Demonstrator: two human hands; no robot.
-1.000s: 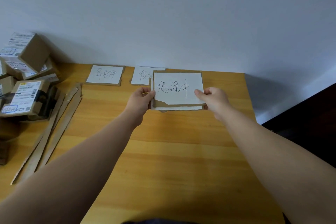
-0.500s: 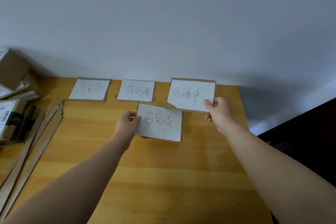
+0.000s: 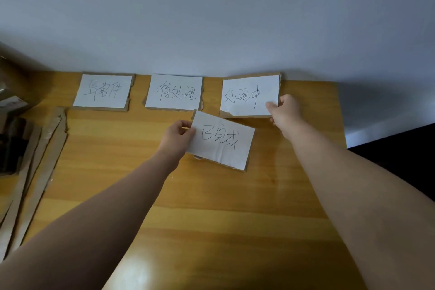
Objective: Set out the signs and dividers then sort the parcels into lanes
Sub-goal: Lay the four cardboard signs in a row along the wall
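Observation:
Two handwritten cardboard signs lie flat at the table's far edge by the wall: the first sign at the left and the second sign beside it. My right hand pinches the lower right corner of a third sign, held at the wall to the right of the second one. My left hand grips the left edge of a fourth sign, tilted, just in front of the row. Parcels show only partly at the left edge.
Long cardboard divider strips lie in a bundle along the left side of the wooden table. The table's right edge drops off to a dark floor. A white wall rises directly behind the signs.
The two stacked signs have been split apart: my right hand carried one back to the wall on the right, and my left hand kept the other, which sits lower and tilted.

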